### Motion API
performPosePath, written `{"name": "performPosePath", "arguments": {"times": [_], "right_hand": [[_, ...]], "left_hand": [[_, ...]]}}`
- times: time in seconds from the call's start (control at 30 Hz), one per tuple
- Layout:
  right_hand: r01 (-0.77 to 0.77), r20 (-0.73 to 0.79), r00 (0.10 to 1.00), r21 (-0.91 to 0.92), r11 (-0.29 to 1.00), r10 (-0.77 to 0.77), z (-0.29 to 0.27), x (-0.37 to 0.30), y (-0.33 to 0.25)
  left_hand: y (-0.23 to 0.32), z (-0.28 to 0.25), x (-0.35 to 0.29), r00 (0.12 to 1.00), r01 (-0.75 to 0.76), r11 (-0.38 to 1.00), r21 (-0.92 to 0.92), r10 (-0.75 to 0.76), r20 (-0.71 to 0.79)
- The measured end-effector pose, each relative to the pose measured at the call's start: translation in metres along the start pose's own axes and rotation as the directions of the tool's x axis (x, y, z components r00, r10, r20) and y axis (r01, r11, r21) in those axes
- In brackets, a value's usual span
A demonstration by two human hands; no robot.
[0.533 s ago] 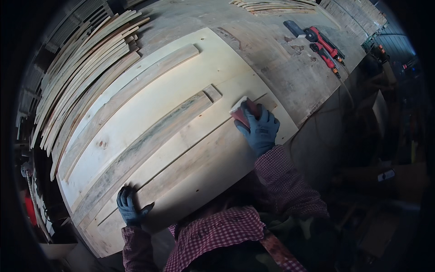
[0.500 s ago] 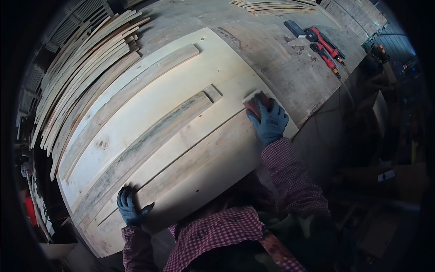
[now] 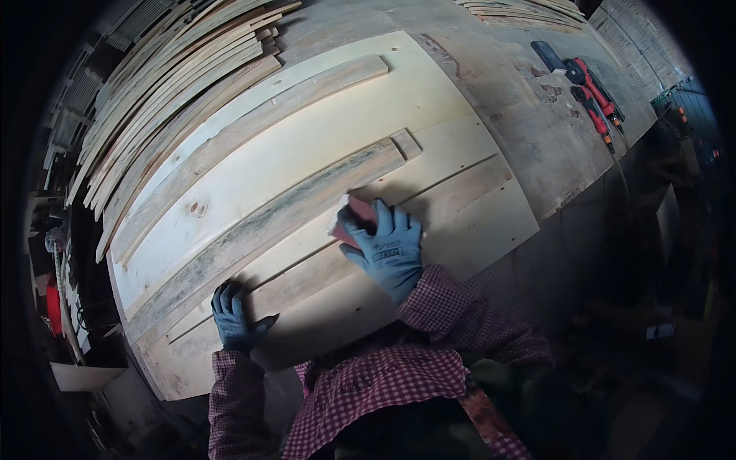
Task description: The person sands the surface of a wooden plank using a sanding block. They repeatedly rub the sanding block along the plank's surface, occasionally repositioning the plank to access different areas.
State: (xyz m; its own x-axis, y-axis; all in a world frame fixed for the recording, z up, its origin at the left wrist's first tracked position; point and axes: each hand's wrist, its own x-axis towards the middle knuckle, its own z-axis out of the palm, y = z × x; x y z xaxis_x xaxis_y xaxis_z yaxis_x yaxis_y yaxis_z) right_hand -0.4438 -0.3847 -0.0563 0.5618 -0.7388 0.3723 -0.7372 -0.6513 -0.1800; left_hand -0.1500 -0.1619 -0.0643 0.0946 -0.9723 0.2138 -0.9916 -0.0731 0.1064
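My right hand, in a blue-grey work glove, is closed round a sanding block with a reddish-brown face and a whitish edge. The block rests on a wooden slat, around the middle of its length. Toward the slat's left end lies my left hand, gloved too, its fingers stretched out flat and its thumb apart. Beyond the hands, a second slat with a dark grey streak and a third, paler slat lie lengthwise. All three are on a large pale wooden panel.
Long curved strips of wood are stacked at the far left. More strips lie at the far edge of the worktable. Two red and black power tools lie on its right side. The table's edge falls away at right.
My right hand has slid the sanding block leftward along the slat, from near its right end to the middle. My left hand stays on the slat's left part; the whole view has shifted slightly.
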Motion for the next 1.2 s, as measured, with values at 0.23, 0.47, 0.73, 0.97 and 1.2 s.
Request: {"name": "performPosePath", "arguments": {"times": [0.23,0.47,0.73,0.97,1.2], "right_hand": [[0.353,0.197,0.894,0.245,0.903,-0.402,-0.007,-0.005,-0.048],[-0.382,0.152,0.875,-0.364,0.849,0.459,-0.042,0.007,0.263],[0.509,0.224,0.801,0.232,0.829,-0.554,0.001,0.013,-0.054],[0.593,0.276,0.659,0.381,0.709,-0.700,0.020,0.035,-0.148],[0.189,0.245,0.954,-0.034,0.981,-0.176,-0.022,0.032,0.175]], "left_hand": [[-0.014,-0.009,-0.014,0.997,0.081,0.995,-0.062,-0.082,-0.010],[-0.040,-0.026,-0.049,0.965,0.249,0.965,0.077,-0.254,0.061],[-0.041,-0.024,-0.049,0.972,0.232,0.971,0.051,-0.234,0.025],[-0.053,-0.013,-0.059,0.959,0.281,0.959,0.031,-0.282,0.028],[-0.046,-0.020,-0.057,0.950,0.304,0.952,0.042,-0.306,0.059]]}}
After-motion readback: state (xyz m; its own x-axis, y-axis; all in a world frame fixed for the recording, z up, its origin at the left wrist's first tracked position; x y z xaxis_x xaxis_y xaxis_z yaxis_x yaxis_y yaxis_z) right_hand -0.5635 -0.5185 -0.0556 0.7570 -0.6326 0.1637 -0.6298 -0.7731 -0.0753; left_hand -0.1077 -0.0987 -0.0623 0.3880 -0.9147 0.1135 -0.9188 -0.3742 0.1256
